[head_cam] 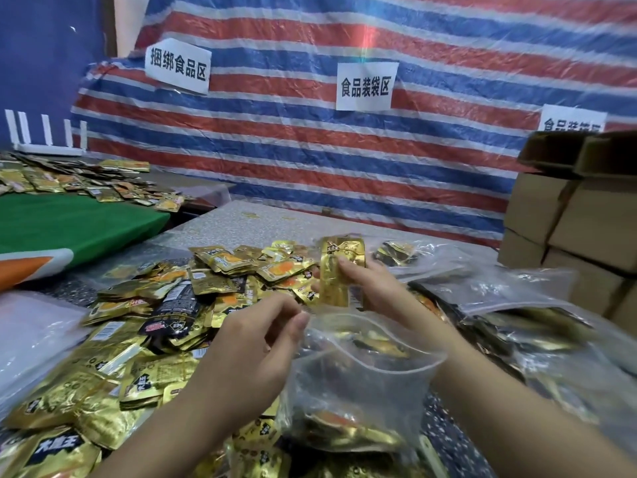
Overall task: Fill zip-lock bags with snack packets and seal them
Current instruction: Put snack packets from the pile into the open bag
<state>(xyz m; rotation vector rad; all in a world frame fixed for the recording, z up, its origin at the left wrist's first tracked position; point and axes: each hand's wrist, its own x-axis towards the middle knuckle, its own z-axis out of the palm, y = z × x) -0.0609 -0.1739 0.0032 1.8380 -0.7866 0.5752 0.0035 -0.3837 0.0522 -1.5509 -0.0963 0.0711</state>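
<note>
A clear zip-lock bag (362,384) stands open in front of me with several gold snack packets lying at its bottom. My left hand (255,350) pinches the bag's left rim between thumb and fingers. My right hand (365,288) grips a gold snack packet (339,270) upright, just above and behind the bag's mouth. A big heap of loose gold and black snack packets (165,305) covers the table to the left and in front.
Filled zip-lock bags (517,326) lie to the right. Cardboard boxes (579,219) are stacked at the far right. A pile of flat clear bags (31,332) sits at the left edge, beside a green cloth (69,222). A striped tarp (310,132) hangs behind.
</note>
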